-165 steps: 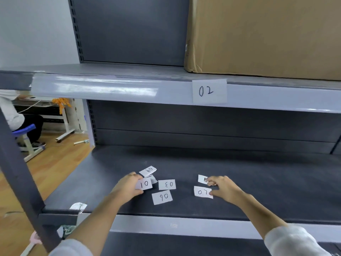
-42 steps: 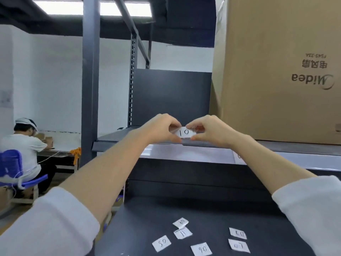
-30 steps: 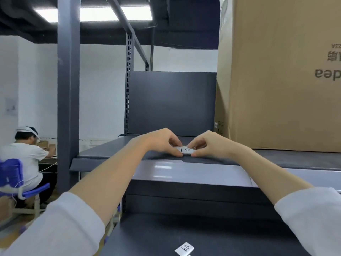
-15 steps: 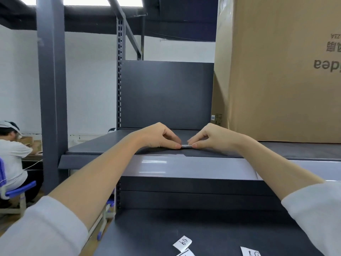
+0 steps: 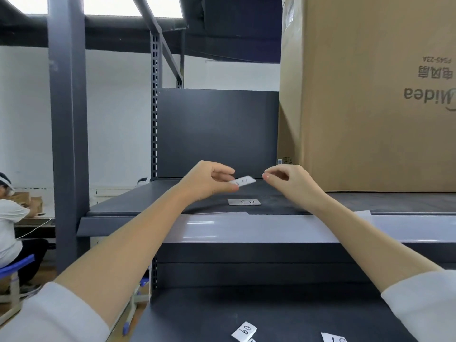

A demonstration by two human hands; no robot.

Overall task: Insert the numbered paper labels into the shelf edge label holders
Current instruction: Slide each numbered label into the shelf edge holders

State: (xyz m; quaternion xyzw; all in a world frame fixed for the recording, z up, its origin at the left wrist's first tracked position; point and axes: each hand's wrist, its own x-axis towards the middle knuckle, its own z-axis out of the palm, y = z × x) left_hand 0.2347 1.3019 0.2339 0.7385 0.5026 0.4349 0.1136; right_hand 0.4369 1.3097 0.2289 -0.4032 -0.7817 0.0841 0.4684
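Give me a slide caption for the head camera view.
Left hand pinches a paper label above the shelf; right hand alongside.

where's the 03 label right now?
In the head view, the white paper label marked 03 lies flat on the dark upper shelf, just behind the glossy label holder strip, below and between both hands.

White paper labels (image 5: 243, 180) carry black handwritten digits. The shelf (image 5: 283, 201) is dark grey, its label holder strip (image 5: 246, 228) glossy pale lilac-grey. At right, the cardboard box (image 5: 357, 95) is plain tan with dark print. Both sleeves (image 5: 56, 317) at the lower corners are white; the chair (image 5: 17, 264) at lower left is blue.
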